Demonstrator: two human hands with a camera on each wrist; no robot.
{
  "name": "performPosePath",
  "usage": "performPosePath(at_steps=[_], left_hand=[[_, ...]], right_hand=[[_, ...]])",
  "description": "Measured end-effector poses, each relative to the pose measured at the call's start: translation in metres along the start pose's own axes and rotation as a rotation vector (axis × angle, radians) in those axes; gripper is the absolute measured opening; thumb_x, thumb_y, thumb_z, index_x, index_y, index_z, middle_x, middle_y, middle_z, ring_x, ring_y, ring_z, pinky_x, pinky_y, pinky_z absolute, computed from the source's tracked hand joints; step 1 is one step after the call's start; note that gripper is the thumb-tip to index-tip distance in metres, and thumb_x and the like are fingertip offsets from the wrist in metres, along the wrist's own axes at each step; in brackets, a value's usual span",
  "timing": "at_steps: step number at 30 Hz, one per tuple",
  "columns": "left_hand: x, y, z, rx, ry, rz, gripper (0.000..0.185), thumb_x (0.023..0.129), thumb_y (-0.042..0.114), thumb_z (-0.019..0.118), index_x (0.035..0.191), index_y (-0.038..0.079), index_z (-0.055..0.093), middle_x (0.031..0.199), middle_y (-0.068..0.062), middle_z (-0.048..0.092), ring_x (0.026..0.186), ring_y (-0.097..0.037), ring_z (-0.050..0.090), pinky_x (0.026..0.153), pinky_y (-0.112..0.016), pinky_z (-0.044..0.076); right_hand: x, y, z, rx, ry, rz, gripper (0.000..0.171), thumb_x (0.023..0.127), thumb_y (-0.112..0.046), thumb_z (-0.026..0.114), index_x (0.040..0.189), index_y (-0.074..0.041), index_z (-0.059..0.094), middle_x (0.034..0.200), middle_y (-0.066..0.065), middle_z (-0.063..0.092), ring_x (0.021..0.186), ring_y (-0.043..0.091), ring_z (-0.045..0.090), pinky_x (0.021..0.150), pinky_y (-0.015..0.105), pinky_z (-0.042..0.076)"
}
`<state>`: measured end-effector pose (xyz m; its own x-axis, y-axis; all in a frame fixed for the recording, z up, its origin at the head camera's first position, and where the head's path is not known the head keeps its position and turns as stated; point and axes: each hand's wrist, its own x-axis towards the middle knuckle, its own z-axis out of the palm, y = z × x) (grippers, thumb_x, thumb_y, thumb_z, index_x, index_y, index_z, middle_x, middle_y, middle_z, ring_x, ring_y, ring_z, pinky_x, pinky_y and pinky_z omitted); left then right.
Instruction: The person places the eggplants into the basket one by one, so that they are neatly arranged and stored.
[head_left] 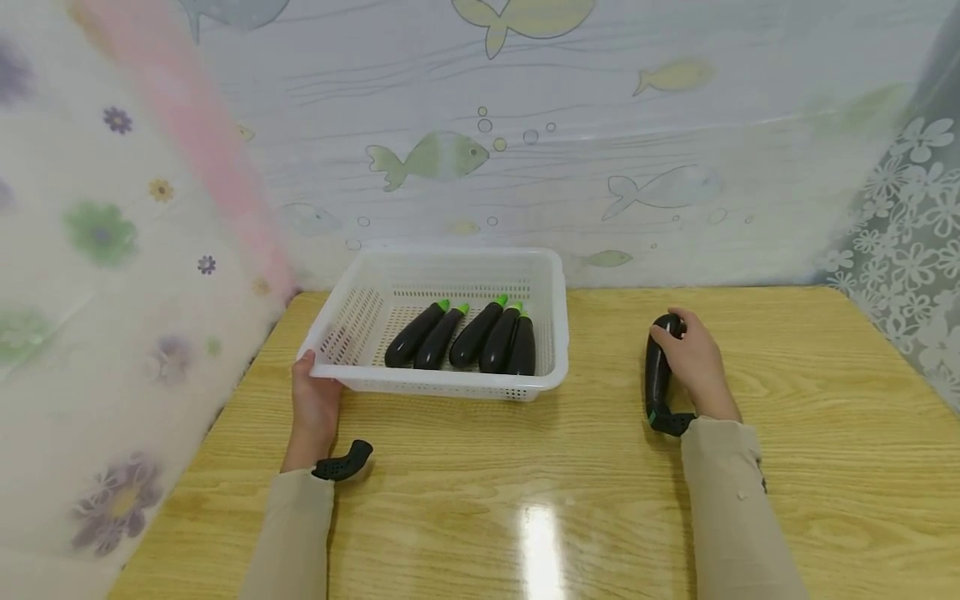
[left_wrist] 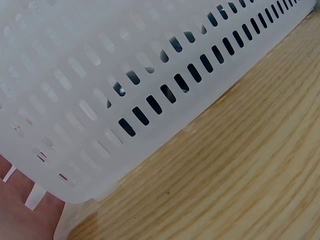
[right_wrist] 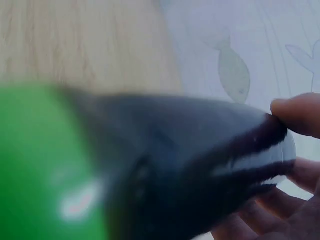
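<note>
Nearest to me are two beige sleeves lying on the pale wooden desk (head_left: 465, 500), which shows a bright glare patch near its front edge. A small black strap piece sticks out at each wrist.

The left hand (head_left: 315, 400) reaches to the near left corner of the white slotted basket (head_left: 352, 329) and rests against its front wall, the thumb up at the rim. In the left wrist view only a bit of palm shows under that corner, so I cannot tell for sure whether the fingers curl round the rim or merely press on it.

Off to the right, well apart from the basket, the right hand (head_left: 693, 358) is wrapped round a dark eggplant (head_left: 657, 371) that lies on the desk, its green stem end pointing toward the person and its rounded tip away. In the right wrist view the fingertips (right_wrist: 297, 115) curl over that far tip, with the green cap blurred in front.

Inside the basket five more eggplants (head_left: 476, 335) lie side by side, touching, green caps toward the back wall.

Behind the desk hangs a fish-print curtain (head_left: 525, 150), with a flowered one on the left and a lacy one on the right.
</note>
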<state>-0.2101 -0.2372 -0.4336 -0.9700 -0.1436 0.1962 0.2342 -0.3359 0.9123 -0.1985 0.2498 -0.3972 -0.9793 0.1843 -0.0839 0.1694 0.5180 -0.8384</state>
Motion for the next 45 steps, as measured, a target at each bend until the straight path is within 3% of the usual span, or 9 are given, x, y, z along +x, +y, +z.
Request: performPosePath(at_steps=[7, 12, 17, 21, 24, 33, 37, 41, 45], left_hand=[[0.000, 0.002, 0.002, 0.003, -0.015, 0.002, 0.053, 0.090, 0.042, 0.032, 0.137, 0.017, 0.030, 0.140, -0.007, 0.030, 0.126, -0.022, 0.029, 0.098, -0.038, 0.022], [0.000, 0.001, 0.002, 0.004, -0.021, 0.003, 0.053, 0.089, 0.042, 0.032, 0.137, 0.018, 0.030, 0.140, -0.006, 0.031, 0.126, -0.021, 0.029, 0.099, -0.037, 0.021], [-0.001, 0.001, -0.002, 0.014, -0.018, -0.004, 0.053, 0.091, 0.042, 0.031, 0.137, 0.017, 0.030, 0.139, -0.008, 0.031, 0.125, -0.023, 0.029, 0.099, -0.037, 0.022], [-0.002, 0.001, -0.003, 0.019, -0.009, -0.010, 0.053, 0.090, 0.043, 0.031, 0.137, 0.019, 0.030, 0.140, -0.006, 0.030, 0.125, -0.022, 0.029, 0.098, -0.037, 0.022], [-0.002, 0.001, -0.002, 0.010, -0.013, -0.003, 0.053, 0.089, 0.043, 0.032, 0.137, 0.018, 0.031, 0.140, -0.006, 0.031, 0.125, -0.022, 0.029, 0.098, -0.038, 0.023], [-0.001, -0.001, 0.000, 0.004, -0.012, -0.001, 0.053, 0.089, 0.042, 0.034, 0.137, 0.018, 0.031, 0.140, -0.004, 0.031, 0.126, -0.021, 0.028, 0.099, -0.039, 0.021], [-0.001, 0.000, 0.000, 0.007, -0.017, 0.001, 0.053, 0.089, 0.042, 0.034, 0.137, 0.019, 0.030, 0.140, -0.004, 0.030, 0.126, -0.021, 0.028, 0.099, -0.039, 0.021], [0.000, 0.001, 0.001, 0.006, -0.018, 0.004, 0.053, 0.090, 0.041, 0.033, 0.137, 0.018, 0.029, 0.140, -0.005, 0.030, 0.126, -0.021, 0.027, 0.099, -0.040, 0.020], [0.000, 0.001, 0.001, 0.012, -0.019, -0.002, 0.053, 0.090, 0.041, 0.032, 0.138, 0.018, 0.030, 0.140, -0.004, 0.030, 0.126, -0.022, 0.028, 0.099, -0.040, 0.020]], right_hand=[[-0.002, -0.005, -0.001, 0.136, 0.074, 0.036, 0.080, 0.083, -0.057, 0.044, 0.140, -0.009, 0.016, 0.142, 0.023, 0.017, 0.116, 0.040, 0.037, 0.089, 0.049, 0.035], [-0.001, -0.007, 0.001, 0.227, 0.060, 0.046, 0.082, 0.081, -0.054, 0.050, 0.135, -0.005, 0.014, 0.143, 0.022, 0.013, 0.117, 0.035, 0.039, 0.090, 0.045, 0.037], [0.001, -0.004, 0.007, 0.119, 0.045, 0.050, 0.081, 0.080, -0.059, 0.047, 0.133, -0.007, 0.015, 0.140, 0.025, 0.020, 0.114, 0.038, 0.041, 0.086, 0.045, 0.038], [0.003, -0.003, 0.011, -0.023, -0.010, -0.001, 0.085, 0.080, -0.064, 0.039, 0.139, -0.007, 0.016, 0.135, 0.028, 0.029, 0.109, 0.041, 0.043, 0.082, 0.047, 0.039], [0.003, -0.003, 0.011, -0.023, -0.060, -0.035, 0.080, 0.083, -0.062, 0.038, 0.140, -0.007, 0.022, 0.136, 0.026, 0.029, 0.108, 0.040, 0.041, 0.080, 0.048, 0.040], [0.000, -0.002, 0.008, 0.230, -0.105, -0.030, 0.069, 0.086, -0.050, 0.045, 0.135, -0.004, 0.032, 0.131, 0.020, 0.034, 0.102, 0.037, 0.050, 0.079, 0.043, 0.046], [0.000, -0.003, 0.006, 0.306, -0.080, -0.040, 0.065, 0.087, -0.046, 0.047, 0.134, -0.003, 0.033, 0.133, 0.018, 0.032, 0.109, 0.035, 0.045, 0.081, 0.040, 0.045], [0.001, -0.002, 0.004, 0.232, -0.084, -0.053, 0.060, 0.090, -0.041, 0.047, 0.135, -0.004, 0.033, 0.136, 0.018, 0.030, 0.116, 0.035, 0.040, 0.086, 0.042, 0.042], [0.003, 0.000, 0.004, 0.065, -0.185, -0.058, 0.055, 0.093, -0.034, 0.043, 0.139, -0.008, 0.028, 0.140, 0.019, 0.026, 0.120, 0.038, 0.034, 0.090, 0.049, 0.036]])
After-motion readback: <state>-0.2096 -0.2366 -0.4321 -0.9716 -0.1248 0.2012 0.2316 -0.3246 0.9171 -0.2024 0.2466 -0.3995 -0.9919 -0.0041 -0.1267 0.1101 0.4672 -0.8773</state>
